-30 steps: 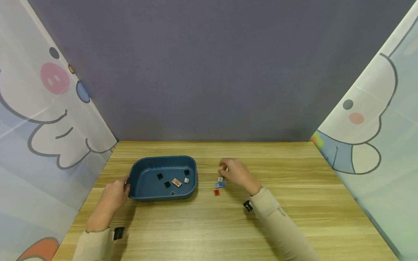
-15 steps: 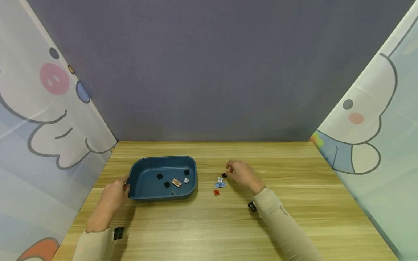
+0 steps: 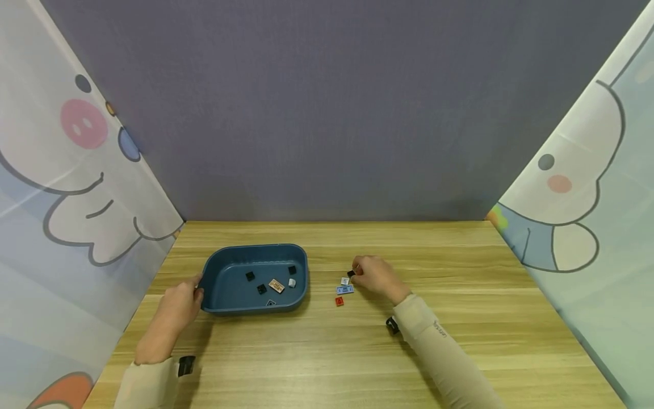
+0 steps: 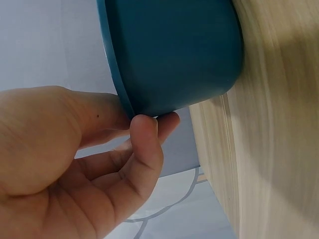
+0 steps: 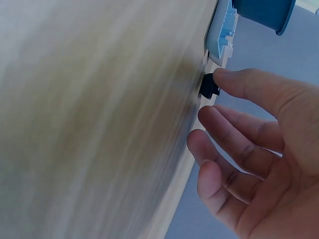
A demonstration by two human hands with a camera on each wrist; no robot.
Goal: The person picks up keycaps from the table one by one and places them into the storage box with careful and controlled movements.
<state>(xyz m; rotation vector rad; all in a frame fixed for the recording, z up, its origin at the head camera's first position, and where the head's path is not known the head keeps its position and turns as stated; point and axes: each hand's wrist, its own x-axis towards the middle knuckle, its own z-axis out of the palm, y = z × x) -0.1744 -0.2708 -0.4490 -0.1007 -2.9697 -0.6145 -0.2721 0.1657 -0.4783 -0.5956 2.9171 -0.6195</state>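
Wood tbl (image 3: 286, 358) w/ blue bin (image 3: 221, 288), gry bkgd (image 3: 332, 113).

– What's the tray (image 4: 174, 55) made of?
– Smooth plastic, it seems, faintly glossy; the black piece (image 5: 207, 86) looks plastic too.
– And the surface (image 3: 286, 363)?
– Wood-grained, softly shiny.
– Backdrop (image 3: 327, 113)?
– Matt cloth.
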